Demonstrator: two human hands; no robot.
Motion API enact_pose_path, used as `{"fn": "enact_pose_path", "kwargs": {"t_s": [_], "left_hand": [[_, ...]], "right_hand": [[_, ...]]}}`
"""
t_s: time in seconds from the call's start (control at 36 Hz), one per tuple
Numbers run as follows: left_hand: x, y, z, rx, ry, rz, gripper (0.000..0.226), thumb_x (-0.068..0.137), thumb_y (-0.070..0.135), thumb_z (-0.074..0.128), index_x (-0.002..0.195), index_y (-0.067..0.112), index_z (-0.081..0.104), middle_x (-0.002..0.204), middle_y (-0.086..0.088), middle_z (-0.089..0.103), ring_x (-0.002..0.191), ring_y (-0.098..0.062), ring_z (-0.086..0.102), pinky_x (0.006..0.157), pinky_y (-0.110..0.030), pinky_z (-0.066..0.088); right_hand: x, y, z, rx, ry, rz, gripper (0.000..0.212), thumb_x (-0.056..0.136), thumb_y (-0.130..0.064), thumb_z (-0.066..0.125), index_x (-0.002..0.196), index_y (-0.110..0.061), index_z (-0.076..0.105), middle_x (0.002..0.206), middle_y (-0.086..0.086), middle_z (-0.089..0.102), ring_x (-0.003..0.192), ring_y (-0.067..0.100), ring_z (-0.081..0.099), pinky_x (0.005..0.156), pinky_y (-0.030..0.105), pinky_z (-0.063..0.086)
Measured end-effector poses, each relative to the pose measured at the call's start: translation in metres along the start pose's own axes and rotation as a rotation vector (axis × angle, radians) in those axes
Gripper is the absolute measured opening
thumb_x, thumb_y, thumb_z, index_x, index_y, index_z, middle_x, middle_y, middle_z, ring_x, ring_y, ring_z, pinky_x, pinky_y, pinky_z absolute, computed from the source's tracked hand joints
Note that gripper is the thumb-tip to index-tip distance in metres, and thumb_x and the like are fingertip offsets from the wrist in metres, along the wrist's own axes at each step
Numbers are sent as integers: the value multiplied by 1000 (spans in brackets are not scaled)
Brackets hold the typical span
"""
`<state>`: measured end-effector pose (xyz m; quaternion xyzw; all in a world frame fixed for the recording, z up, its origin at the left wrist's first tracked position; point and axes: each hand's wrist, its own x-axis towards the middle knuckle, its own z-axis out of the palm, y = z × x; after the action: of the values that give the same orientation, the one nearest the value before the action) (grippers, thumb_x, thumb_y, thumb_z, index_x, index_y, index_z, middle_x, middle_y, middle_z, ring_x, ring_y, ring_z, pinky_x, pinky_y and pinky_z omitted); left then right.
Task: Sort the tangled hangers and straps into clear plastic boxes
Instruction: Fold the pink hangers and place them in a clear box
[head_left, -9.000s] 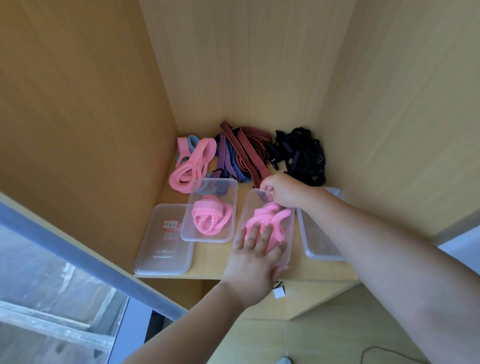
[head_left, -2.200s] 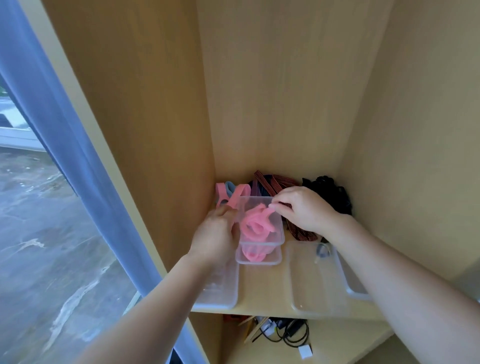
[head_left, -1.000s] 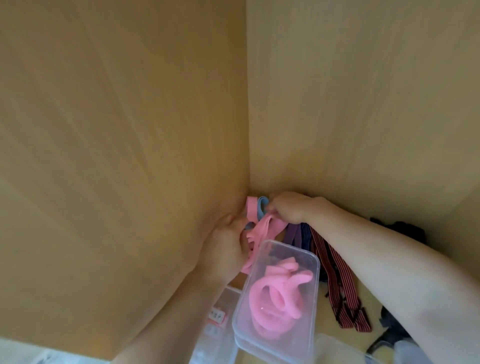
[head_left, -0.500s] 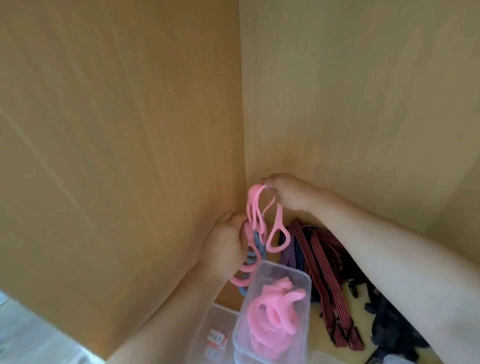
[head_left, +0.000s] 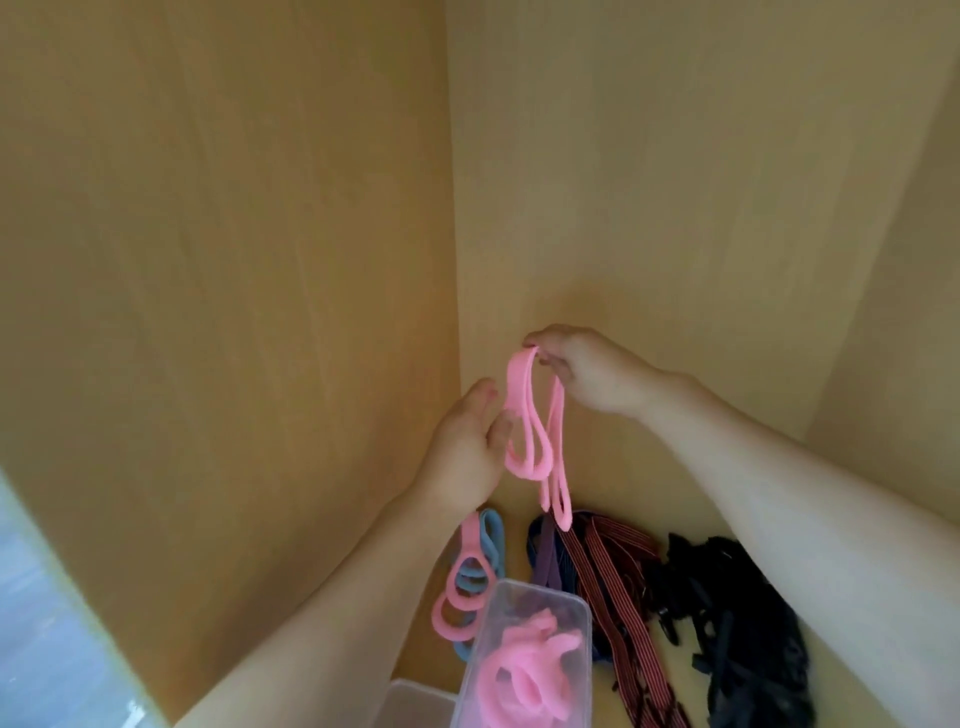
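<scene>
Wooden cupboard corner (head_left: 452, 208). Pink strap (head_left: 527, 415): looped, hanging above the shelf, top pinched by right hand (head_left: 584, 371). Left hand (head_left: 465, 454) against its loops, grip unclear. Below: clear box (head_left: 571, 613) of pink straps; striped straps (head_left: 608, 571); black tangle (head_left: 727, 623).

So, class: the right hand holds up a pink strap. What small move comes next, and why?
Probably lower the pink strap into the clear box: the right hand pinches it aloft, and that box already holds pink ones.
</scene>
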<state>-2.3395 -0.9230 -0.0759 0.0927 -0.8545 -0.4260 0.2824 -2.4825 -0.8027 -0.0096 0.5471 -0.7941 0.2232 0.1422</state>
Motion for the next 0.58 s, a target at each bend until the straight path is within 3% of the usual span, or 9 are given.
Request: {"fn": "enact_pose_path", "kwargs": {"t_s": [0.06,0.08,0.19,0.28,0.33,0.39,0.47,0.58], "left_hand": [[1,6,3,-59,-21,23,34,101,15,46,134,8,45,102,22,53,86,12,52,74,3,35],[2,8,5,-79,-31,23,34,101,16,46,134,9,45,100,21,53,85,13,52,71,4,35],[1,9,8,-188,-47,-9,48,99,24,50,143,12,35,129,5,53,117,-10,53,81,-5,38],[-4,11,7,-256,-66,-36,51,98,23,53,144,11,35,122,1,57,107,-13,57,77,-11,43],[-7,14,5,-301,-82,-28,39,98,22,53,135,13,47,110,-1,64,98,-16,61,76,-15,46],[-13,15,4,-331,-115,-1,17,99,22,51,113,23,61,97,2,67,87,-15,63,75,-21,47],[-24,19,-1,-340,-147,13,19,100,25,49,86,29,62,74,7,62,69,-11,56,67,-24,44],[-34,31,-9,-452,-232,-28,20,101,25,46,90,16,59,65,-1,62,53,-8,58,57,-22,50]], "right_hand": [[-5,-8,-8,17,20,-18,29,93,9,43,113,5,63,103,21,63,92,30,59,82,30,42],[-8,-11,-10,36,29,-13,28,94,9,44,113,4,64,103,21,64,92,30,60,82,30,43],[-21,-24,-22,104,59,69,28,99,0,43,118,-2,64,111,15,67,99,25,62,87,28,46],[-31,-34,-27,154,98,131,27,101,-4,42,116,-3,64,110,14,68,102,27,62,90,31,46],[-37,-41,-29,170,96,168,27,101,-5,41,114,-6,65,107,13,68,100,27,63,90,35,48],[-43,-46,-29,176,89,192,26,102,-6,41,110,-7,66,101,10,68,96,24,63,89,37,49],[-53,-56,-30,182,98,244,27,102,-6,41,110,-7,66,102,8,69,95,20,62,87,24,47],[-64,-66,-35,156,109,305,27,102,-7,41,110,-4,67,102,10,69,96,23,63,88,30,47]]}}
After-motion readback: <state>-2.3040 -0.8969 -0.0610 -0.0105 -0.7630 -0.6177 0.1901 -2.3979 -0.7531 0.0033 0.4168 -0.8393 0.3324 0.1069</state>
